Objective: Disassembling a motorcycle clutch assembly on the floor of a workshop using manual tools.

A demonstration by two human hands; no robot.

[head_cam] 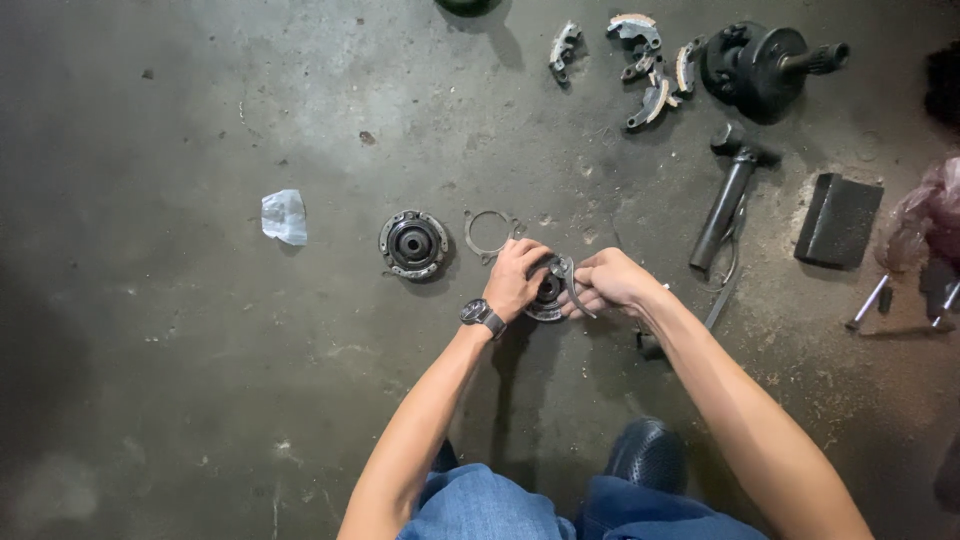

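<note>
Crouched on concrete floor [150, 350]. My left hand [513, 280] clamps round hub [548, 296] at scene centre; fingers closed on it. Right hand [608, 282] grips curved tool [570, 282] hooked over hub. Step, I judge: working something off the hub. Next wants steady hold, firm lever. Second hub [413, 243] and ring [488, 233] lie just left; brake shoes [640, 60] far right.

paper scrap [284, 216] | round hub [413, 243] | flat ring [489, 233] | black block [838, 220]

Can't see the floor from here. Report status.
Left hand and right hand both grip round metal part. Curved piece against it. Hub, ring lie beside.
</note>
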